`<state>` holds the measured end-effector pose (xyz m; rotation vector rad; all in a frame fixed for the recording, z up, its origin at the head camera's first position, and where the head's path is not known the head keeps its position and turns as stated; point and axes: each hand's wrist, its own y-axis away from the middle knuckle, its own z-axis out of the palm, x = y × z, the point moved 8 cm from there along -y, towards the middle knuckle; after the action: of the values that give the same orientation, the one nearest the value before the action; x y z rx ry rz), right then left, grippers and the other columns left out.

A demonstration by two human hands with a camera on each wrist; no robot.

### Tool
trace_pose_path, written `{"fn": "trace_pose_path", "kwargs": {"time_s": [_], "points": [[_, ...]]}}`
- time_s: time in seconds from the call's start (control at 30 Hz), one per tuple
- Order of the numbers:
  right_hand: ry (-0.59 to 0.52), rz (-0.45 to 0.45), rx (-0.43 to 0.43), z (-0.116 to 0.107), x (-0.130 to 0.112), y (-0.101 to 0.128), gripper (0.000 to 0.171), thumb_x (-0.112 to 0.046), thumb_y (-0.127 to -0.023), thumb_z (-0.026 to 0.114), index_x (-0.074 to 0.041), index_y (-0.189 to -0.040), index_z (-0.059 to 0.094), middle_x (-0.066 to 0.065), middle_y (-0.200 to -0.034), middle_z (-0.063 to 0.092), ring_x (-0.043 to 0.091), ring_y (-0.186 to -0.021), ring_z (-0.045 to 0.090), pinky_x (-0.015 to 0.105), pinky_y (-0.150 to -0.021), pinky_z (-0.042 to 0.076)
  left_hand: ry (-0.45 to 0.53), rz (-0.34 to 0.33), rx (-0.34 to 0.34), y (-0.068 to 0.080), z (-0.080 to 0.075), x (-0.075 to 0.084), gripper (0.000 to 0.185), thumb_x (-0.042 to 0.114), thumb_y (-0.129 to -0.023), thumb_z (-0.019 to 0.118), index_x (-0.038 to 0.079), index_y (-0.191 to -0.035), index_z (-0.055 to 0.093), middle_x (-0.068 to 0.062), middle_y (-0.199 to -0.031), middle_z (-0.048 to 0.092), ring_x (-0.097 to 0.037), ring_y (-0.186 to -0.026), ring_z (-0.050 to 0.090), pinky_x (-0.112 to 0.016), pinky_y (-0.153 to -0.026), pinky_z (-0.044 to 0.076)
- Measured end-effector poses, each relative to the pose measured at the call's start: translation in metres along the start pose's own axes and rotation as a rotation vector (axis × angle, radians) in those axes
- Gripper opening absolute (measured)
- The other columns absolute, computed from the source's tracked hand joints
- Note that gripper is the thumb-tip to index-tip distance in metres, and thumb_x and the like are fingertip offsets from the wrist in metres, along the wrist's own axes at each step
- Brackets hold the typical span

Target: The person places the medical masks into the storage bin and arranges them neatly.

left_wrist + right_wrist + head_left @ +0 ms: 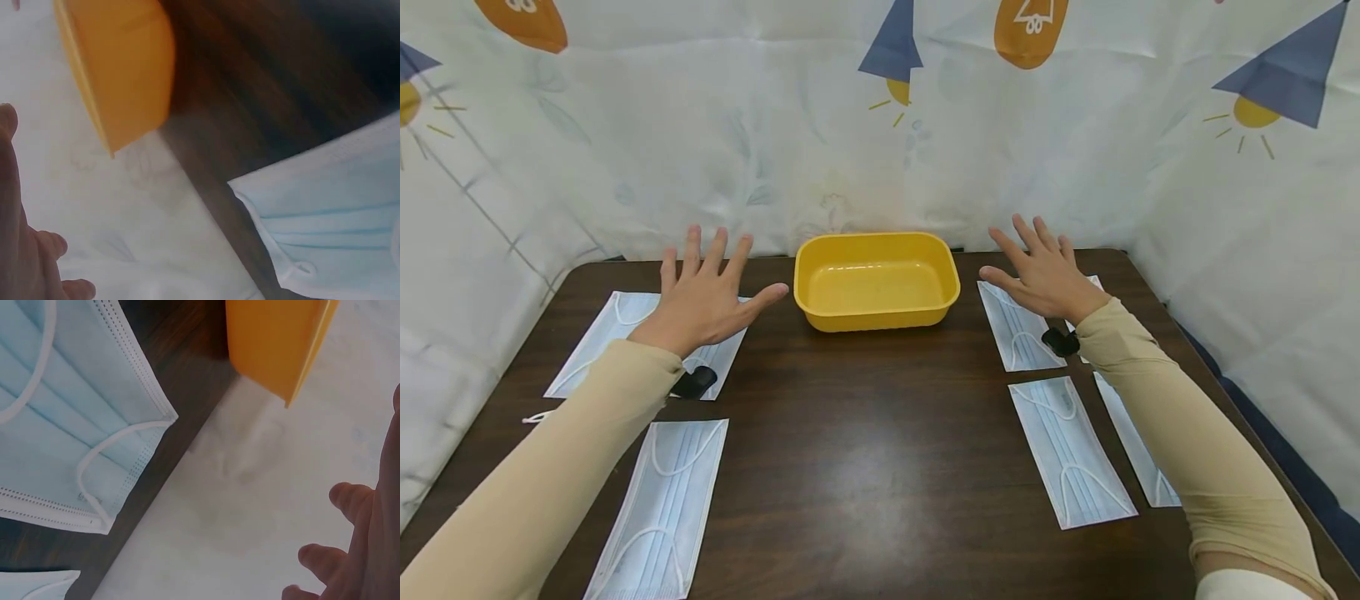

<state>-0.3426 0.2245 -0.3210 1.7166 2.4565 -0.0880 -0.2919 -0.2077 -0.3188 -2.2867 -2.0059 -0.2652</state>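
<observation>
My left hand [700, 304] hovers over the face masks at the back left, its fingers spread and nothing in it. Under it lies a light blue mask [580, 350], partly hidden by the hand and sleeve. Over the back right masks, my right hand [1045, 275] is spread with its palm down and holds nothing. A pale blue mask [1011, 329] with white ear loops shows below that hand. Between the two hands, at the back of the table, stands a yellow plastic basin [880, 321]; no items show inside it.
One mask [662, 508] lies at the front left, and another [1067, 450] at the front right beside a partly covered mask [1138, 442]. The dark wooden table [865, 467] ends at a white patterned cloth [715, 125] hanging behind it and at both sides.
</observation>
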Motion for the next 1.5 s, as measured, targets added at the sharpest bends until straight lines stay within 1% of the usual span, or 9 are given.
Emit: {"fn": "trace_pose_path", "kwargs": {"time_s": [0.2,0.47,0.67,0.83,0.93,1.07,1.23,1.43,1.5], "points": [[0.005,-0.010,-0.022,0.003,-0.008,-0.010,0.087,-0.078,-0.099,0.026,-0.027,-0.167,0.008,0.015,-0.176,-0.005,0.048,-0.161,-0.009,0.076,-0.122,-0.002,0.046,-0.022,0.004,-0.009,-0.002,0.004,0.107,0.091,-0.088,0.020,0.024,-0.166,-0.010,-0.021,-0.173,-0.015,-0.046,-0.156,-0.031,-0.076,-0.119,-0.013],[-0.014,-0.009,-0.053,0.009,-0.020,-0.023,0.087,-0.077,-0.099,0.024,-0.026,-0.168,0.008,0.018,-0.175,-0.003,0.050,-0.161,-0.004,0.076,-0.122,-0.001,0.056,-0.020,-0.013,-0.018,0.004,0.009,0.108,0.090,-0.089,0.022,0.022,-0.166,-0.009,-0.022,-0.172,-0.015,-0.047,-0.156,-0.029,-0.075,-0.120,-0.013],[-0.031,-0.007,-0.068,0.015,-0.034,-0.037,0.087,-0.078,-0.099,0.026,-0.028,-0.167,0.006,0.016,-0.176,-0.003,0.048,-0.162,-0.001,0.075,-0.123,0.000,0.070,-0.019,-0.028,-0.029,0.004,0.016,0.109,0.091,-0.088,0.022,0.022,-0.166,-0.010,-0.022,-0.173,-0.015,-0.047,-0.156,-0.028,-0.075,-0.120,-0.012],[-0.036,-0.003,-0.086,0.022,-0.044,-0.046,0.089,-0.079,-0.098,0.027,-0.027,-0.168,0.008,0.016,-0.176,-0.002,0.048,-0.162,0.000,0.075,-0.124,0.002,0.079,-0.020,-0.050,-0.037,0.010,0.024,0.112,0.093,-0.086,0.020,0.020,-0.166,-0.009,-0.023,-0.173,-0.012,-0.048,-0.157,-0.026,-0.074,-0.121,-0.012],[-0.045,0.007,-0.100,0.027,-0.048,-0.050,0.090,-0.081,-0.096,0.025,-0.028,-0.167,0.008,0.015,-0.176,-0.001,0.048,-0.162,0.001,0.075,-0.123,0.002,0.082,-0.016,-0.054,-0.042,0.014,0.029,0.112,0.093,-0.086,0.019,0.019,-0.167,-0.007,-0.025,-0.173,-0.007,-0.049,-0.158,-0.021,-0.074,-0.122,-0.010],[-0.054,0.015,-0.114,0.032,-0.050,-0.054,0.090,-0.081,-0.096,0.024,-0.028,-0.167,0.008,0.015,-0.176,0.001,0.048,-0.162,0.003,0.075,-0.123,0.003,0.090,-0.007,-0.066,-0.046,0.018,0.037,0.110,0.091,-0.088,0.019,0.018,-0.167,-0.002,-0.027,-0.173,0.003,-0.052,-0.159,-0.012,-0.074,-0.122,-0.007],[-0.052,0.022,-0.130,0.034,-0.053,-0.056,0.093,-0.080,-0.097,0.023,-0.021,-0.168,0.005,0.016,-0.176,0.002,0.047,-0.161,0.005,0.075,-0.123,0.006,0.097,0.006,-0.080,-0.049,0.022,0.049,0.106,0.088,-0.090,0.014,0.017,-0.167,0.001,-0.028,-0.171,0.014,-0.055,-0.158,0.000,-0.074,-0.121,-0.004],[-0.050,0.041,-0.135,0.034,-0.057,-0.058,0.097,-0.079,-0.098,0.023,-0.014,-0.167,0.005,0.016,-0.176,0.006,0.045,-0.161,0.009,0.073,-0.124,0.008,0.095,0.009,-0.100,-0.052,0.028,0.059,0.109,0.089,-0.090,0.012,0.012,-0.167,0.000,-0.026,-0.171,0.017,-0.055,-0.158,0.006,-0.072,-0.121,-0.002],[-0.055,0.042,-0.132,0.035,-0.059,-0.059,0.095,-0.078,-0.099,0.024,-0.014,-0.167,0.007,0.016,-0.175,0.007,0.045,-0.161,0.010,0.073,-0.124,0.010,0.086,0.007,-0.105,-0.052,0.031,0.062,0.110,0.089,-0.090,0.011,0.010,-0.167,0.001,-0.027,-0.170,0.020,-0.055,-0.157,0.012,-0.072,-0.121,0.000]]}}
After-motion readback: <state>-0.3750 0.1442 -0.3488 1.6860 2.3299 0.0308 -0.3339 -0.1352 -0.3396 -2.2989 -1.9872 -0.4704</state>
